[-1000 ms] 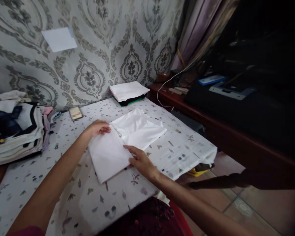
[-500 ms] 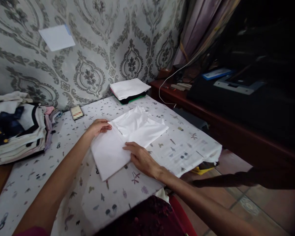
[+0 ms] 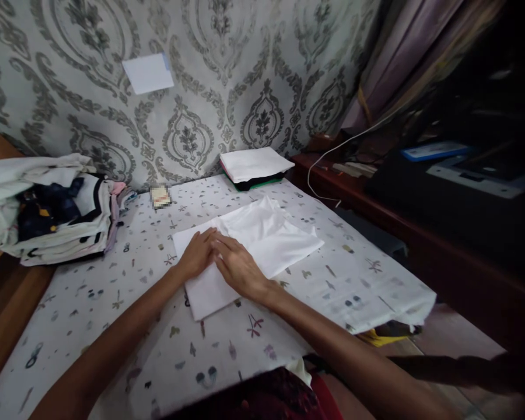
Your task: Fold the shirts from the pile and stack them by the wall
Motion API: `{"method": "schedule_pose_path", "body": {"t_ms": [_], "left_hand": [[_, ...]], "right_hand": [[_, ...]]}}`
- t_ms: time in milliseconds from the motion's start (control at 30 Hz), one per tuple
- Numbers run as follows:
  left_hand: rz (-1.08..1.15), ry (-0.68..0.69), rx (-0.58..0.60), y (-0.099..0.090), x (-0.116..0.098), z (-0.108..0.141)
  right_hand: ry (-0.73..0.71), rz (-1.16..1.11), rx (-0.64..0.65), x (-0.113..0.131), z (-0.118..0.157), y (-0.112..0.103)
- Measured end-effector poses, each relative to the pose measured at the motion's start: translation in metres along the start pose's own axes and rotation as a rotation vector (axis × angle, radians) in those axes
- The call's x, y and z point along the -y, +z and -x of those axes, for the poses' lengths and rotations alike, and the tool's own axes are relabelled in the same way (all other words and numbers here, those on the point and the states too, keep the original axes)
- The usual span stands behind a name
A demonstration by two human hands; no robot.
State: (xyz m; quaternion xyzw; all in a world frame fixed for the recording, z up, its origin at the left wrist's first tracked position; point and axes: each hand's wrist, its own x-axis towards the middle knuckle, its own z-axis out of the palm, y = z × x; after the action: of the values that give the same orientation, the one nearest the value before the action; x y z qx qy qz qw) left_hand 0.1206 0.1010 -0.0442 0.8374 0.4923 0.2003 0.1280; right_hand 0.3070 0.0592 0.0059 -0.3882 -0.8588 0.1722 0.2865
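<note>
A white, partly folded garment (image 3: 266, 239) lies on the patterned sheet (image 3: 306, 309) in front of me. Its near left part is a flat folded panel, while the far right part is looser and wrinkled. My left hand (image 3: 200, 252) lies flat on the panel with fingers stretched out. Beside it, my right hand (image 3: 240, 269) also rests on the cloth, its fingertips meeting those of the left. Both hands press on the white fabric and neither grips it. The cloth beneath the palms is hidden.
A tall pile of clothes (image 3: 70, 221) stands at the left. Against the wall is a small folded stack with a white top (image 3: 256, 163). A small blurred item (image 3: 160, 197) lies near the wall. At the right, a dark red wooden ledge (image 3: 402, 233) carries a white cable (image 3: 310, 175).
My left hand has moved from the garment's far left edge inward onto the panel, so the two hands now meet. The view has shifted, moving the surroundings rightward.
</note>
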Motion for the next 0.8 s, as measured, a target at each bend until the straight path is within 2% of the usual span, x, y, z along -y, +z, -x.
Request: {"method": "schedule_pose_path", "body": {"t_ms": [100, 167, 267, 367, 433, 533, 667, 800], "left_hand": [[0.001, 0.045, -0.003, 0.004, 0.003, -0.001], [-0.007, 0.037, -0.005, 0.002, 0.007, 0.001], [-0.07, -0.059, -0.059, -0.01, 0.022, 0.009], [-0.161, -0.21, -0.198, -0.03, 0.048, 0.018], [-0.161, -0.281, -0.236, -0.044, 0.066, 0.02], [-0.102, -0.303, -0.191, -0.056, 0.083, 0.017], [-0.065, -0.268, -0.17, -0.059, 0.084, 0.012], [0.045, -0.255, -0.235, -0.059, 0.079, 0.011]], "right_hand": [[0.084, -0.024, 0.089, -0.005, -0.036, 0.019], [0.174, 0.019, 0.115, -0.013, -0.049, 0.032], [0.205, 0.133, 0.083, -0.026, -0.052, 0.049], [0.158, 0.223, 0.08, -0.033, -0.047, 0.06], [0.137, 0.263, 0.105, -0.033, -0.044, 0.063], [0.135, 0.297, 0.133, -0.031, -0.044, 0.062], [0.137, 0.296, 0.139, -0.028, -0.045, 0.059], [0.133, 0.299, 0.147, -0.026, -0.044, 0.058]]}}
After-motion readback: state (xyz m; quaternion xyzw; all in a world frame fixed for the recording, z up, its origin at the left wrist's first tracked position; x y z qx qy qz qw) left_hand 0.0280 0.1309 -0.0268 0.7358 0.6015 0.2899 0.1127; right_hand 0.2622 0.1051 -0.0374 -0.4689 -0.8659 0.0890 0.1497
